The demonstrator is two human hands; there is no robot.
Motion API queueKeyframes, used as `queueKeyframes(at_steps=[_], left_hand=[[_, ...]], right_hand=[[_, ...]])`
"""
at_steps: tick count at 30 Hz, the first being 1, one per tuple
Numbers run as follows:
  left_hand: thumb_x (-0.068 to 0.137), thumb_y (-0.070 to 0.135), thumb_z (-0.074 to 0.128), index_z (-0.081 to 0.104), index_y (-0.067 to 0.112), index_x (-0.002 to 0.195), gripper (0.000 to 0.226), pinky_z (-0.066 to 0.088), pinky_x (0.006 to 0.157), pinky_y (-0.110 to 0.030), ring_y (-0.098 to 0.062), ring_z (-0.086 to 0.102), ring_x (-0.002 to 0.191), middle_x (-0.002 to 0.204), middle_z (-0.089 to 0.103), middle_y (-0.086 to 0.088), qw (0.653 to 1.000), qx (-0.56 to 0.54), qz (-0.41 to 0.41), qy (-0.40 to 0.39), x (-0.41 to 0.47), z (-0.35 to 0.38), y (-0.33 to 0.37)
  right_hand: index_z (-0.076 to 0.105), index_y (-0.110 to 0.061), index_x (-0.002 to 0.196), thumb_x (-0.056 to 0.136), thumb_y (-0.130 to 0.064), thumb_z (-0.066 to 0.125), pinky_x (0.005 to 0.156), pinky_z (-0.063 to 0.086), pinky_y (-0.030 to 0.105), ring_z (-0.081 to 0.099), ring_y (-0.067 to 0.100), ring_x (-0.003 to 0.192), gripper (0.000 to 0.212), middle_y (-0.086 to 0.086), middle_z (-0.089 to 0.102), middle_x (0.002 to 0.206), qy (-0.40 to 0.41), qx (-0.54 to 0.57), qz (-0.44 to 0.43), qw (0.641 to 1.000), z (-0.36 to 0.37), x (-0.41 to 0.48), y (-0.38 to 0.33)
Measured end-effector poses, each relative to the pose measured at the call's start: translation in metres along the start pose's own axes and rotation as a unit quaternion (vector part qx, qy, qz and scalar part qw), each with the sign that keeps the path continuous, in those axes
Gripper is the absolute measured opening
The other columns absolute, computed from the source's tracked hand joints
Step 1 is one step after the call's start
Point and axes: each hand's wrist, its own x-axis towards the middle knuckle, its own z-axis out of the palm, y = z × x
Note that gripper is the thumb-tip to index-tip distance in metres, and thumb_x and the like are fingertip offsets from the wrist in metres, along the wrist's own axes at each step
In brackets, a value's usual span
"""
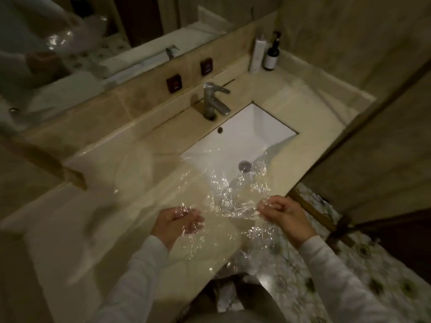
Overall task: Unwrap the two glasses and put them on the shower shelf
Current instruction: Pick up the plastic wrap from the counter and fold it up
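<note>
Progress: the wrap (233, 194) is spread out between both hands over the counter (144, 206); at least one glass looks unwrapped, none seen shelved.
Left hand (175, 223): grip closed on the wrap's left edge.
Right hand (283, 214): grip pinched shut on the right edge.
Glasses: a faint, blurred round shape (133, 169) left of the sink may be one; cannot tell.
Shower shelf: out of view.
Sink (263, 127): empty.
Bottles (264, 53): two stand in the far corner.

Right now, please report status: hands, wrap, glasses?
Both hands, left hand and right hand, stretch clear plastic wrap above counter. Glasses not visible.
</note>
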Motion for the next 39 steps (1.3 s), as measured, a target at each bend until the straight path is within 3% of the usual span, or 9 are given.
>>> queueKeyframes(at_steps=[3,8,15,20,24,27,30,33,39], left_hand=[[0.087,0.007,0.071,0.079,0.002,0.086,0.01,0.062,0.062,-0.036,-0.035,0.075,0.071,0.088,0.076,-0.025,0.998,0.004,-0.006,-0.056,0.005,-0.003,0.001],[0.092,0.004,0.064,0.079,0.009,0.092,0.016,0.058,0.055,-0.03,-0.03,0.073,0.063,0.09,0.077,-0.021,0.987,0.04,-0.039,-0.15,0.011,0.024,0.0],[0.091,0.005,0.065,0.078,0.009,0.092,0.014,0.058,0.053,-0.029,-0.029,0.072,0.062,0.092,0.077,-0.021,0.964,0.098,-0.045,-0.244,0.012,0.092,-0.001],[0.092,0.009,0.065,0.077,0.005,0.09,0.013,0.059,0.052,-0.028,-0.028,0.074,0.063,0.089,0.078,-0.019,0.952,0.134,-0.051,-0.271,0.01,0.156,-0.005],[0.092,0.009,0.065,0.073,0.0,0.093,0.013,0.058,0.053,-0.024,-0.02,0.076,0.066,0.086,0.079,-0.016,0.93,0.188,-0.06,-0.309,0.0,0.22,-0.022],[0.088,0.018,0.07,0.077,0.008,0.093,0.013,0.057,0.05,-0.026,-0.022,0.073,0.06,0.095,0.077,-0.023,0.9,0.237,-0.051,-0.362,-0.017,0.275,-0.04],[0.065,0.038,0.087,0.067,0.019,0.118,0.06,0.064,0.064,-0.04,-0.032,0.075,0.072,0.103,0.077,-0.019,0.863,0.264,-0.089,-0.421,-0.038,0.332,-0.06],[0.049,0.026,0.1,0.05,0.026,0.138,0.103,0.063,0.071,-0.043,-0.04,0.075,0.086,0.108,0.074,-0.024,0.823,0.312,-0.109,-0.462,-0.059,0.381,-0.083],[0.049,0.003,0.096,0.04,0.014,0.147,0.114,0.062,0.063,-0.039,-0.034,0.076,0.085,0.128,0.059,-0.035,0.793,0.373,-0.096,-0.472,-0.108,0.472,-0.122]], right_hand=[[0.065,0.015,0.084,0.083,0.015,0.072,0.06,0.057,0.026,0.06,0.027,0.07,0.007,0.023,0.064,0.075,0.029,0.005,0.029,0.999,-0.013,-0.024,0.013],[0.074,0.0,0.097,0.083,0.008,0.07,0.078,0.06,0.036,0.074,0.027,0.084,0.017,0.017,0.078,0.092,0.059,0.096,0.085,0.99,-0.039,-0.072,0.022],[0.072,-0.016,0.06,0.08,0.01,0.079,0.051,0.053,0.021,0.065,0.014,0.054,0.033,0.009,0.069,0.061,0.223,0.072,0.032,0.972,-0.084,-0.126,0.037],[0.08,-0.009,0.078,0.078,-0.013,0.082,0.054,0.055,0.021,0.069,0.014,0.061,0.005,0.008,0.074,0.069,0.245,0.114,0.043,0.962,-0.128,-0.174,0.052],[0.073,-0.006,0.115,0.088,-0.003,0.074,0.083,0.063,0.036,0.075,0.032,0.1,0.027,0.017,0.077,0.111,0.291,0.168,0.06,0.94,-0.183,-0.218,0.073],[0.071,-0.008,0.114,0.085,-0.013,0.081,0.079,0.062,0.031,0.074,0.02,0.094,0.031,0.007,0.075,0.104,0.357,0.165,0.024,0.919,-0.223,-0.243,0.075],[0.078,-0.007,0.099,0.086,-0.017,0.081,0.063,0.057,0.016,0.076,0.012,0.081,0.017,0.005,0.081,0.093,0.437,0.161,-0.013,0.885,-0.267,-0.266,0.072],[0.078,-0.003,0.096,0.089,-0.014,0.078,0.058,0.056,0.019,0.072,0.013,0.07,0.013,0.011,0.078,0.086,0.499,0.183,-0.025,0.846,-0.319,-0.293,0.079],[0.077,-0.011,0.075,0.09,-0.023,0.078,0.054,0.052,0.019,0.062,0.012,0.063,0.02,0.002,0.073,0.073,0.573,0.207,-0.038,0.792,-0.419,-0.361,0.095]])
